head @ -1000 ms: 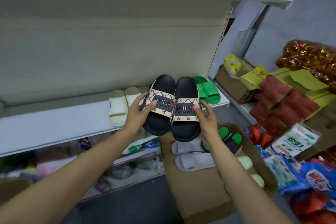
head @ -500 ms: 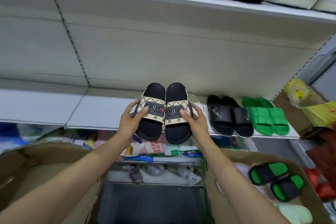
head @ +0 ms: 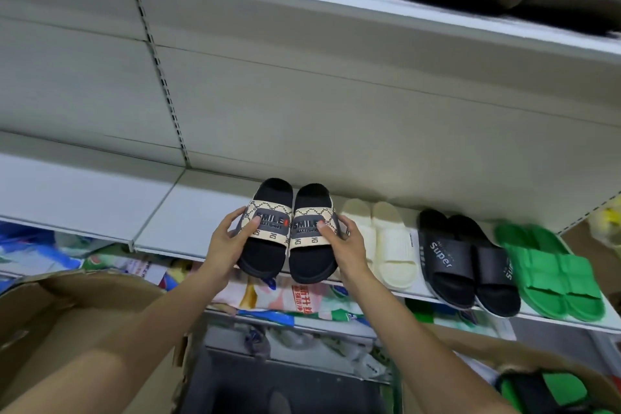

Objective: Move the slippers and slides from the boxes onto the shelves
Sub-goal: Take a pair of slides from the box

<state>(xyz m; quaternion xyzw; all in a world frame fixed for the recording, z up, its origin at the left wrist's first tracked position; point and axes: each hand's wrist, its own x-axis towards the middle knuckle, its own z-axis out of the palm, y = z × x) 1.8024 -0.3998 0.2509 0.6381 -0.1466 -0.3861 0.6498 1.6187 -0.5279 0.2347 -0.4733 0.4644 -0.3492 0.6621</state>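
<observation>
Both hands, left (head: pixel 228 242) and right (head: pixel 346 242), hold black SMILE slides (head: pixel 289 232) at the shelf (head: pixel 188 212) edge

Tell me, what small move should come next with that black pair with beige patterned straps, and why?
Probably set the black slides with beige patterned straps down: both the left hand and right hand grip them above the white shelf, left of the cream slides.

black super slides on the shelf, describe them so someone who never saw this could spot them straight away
Find the white metal middle shelf, where four pairs of slides sit in a row. The black rubber slides are third from the left, between the cream foam slides and the bright green slides. Only they have plain black straps with "Super" in white lettering.
</observation>
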